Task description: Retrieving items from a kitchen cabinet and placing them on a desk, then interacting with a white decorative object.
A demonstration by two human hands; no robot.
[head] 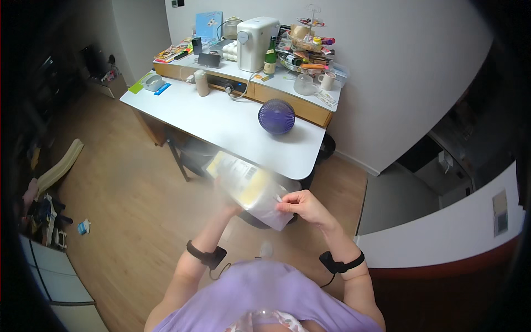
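Observation:
A pale plastic package (253,186) with yellow areas and a printed label is held in front of me, just off the near edge of the white table (224,124). My left hand (228,199) supports its left underside; the fingers are mostly hidden by the package and a blur in the view. At the package's right end, my right hand (299,205) pinches the thin wrapping between thumb and fingers. Both forearms wear black straps with small boxes. A purple ribbed round object (276,116) stands on the table beyond the package.
On the raised shelf stand a white water dispenser (255,45), a green glass bottle (270,58), a mug (327,81) and a tiered wire basket (305,54). A tumbler (202,83) and a small container (152,82) are on the table. A dark chair (195,155) is partly under it.

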